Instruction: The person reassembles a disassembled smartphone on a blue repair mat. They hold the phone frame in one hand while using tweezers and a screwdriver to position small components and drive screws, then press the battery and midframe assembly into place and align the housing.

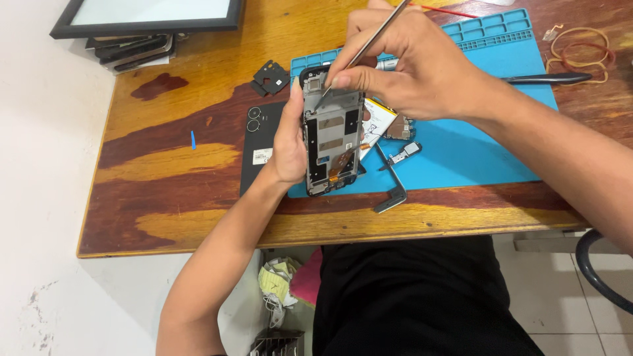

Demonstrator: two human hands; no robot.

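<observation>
Over mat (475,151), hands gripping phone frame (333,138), tweezers (359,56).

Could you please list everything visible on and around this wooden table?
phone frame: one, black and silver, opened, held above the mat's left edge
tweezers: one, silver, tip on the frame's top
work mat: one, blue, on the table
back cover: one, black, left of the mat
small black parts: two, above the back cover
battery: one, white, on the mat
rubber bands: several, tan and red, far right
table: one, brown wood
hands: left hand grips the frame; right hand holds the tweezers
</observation>
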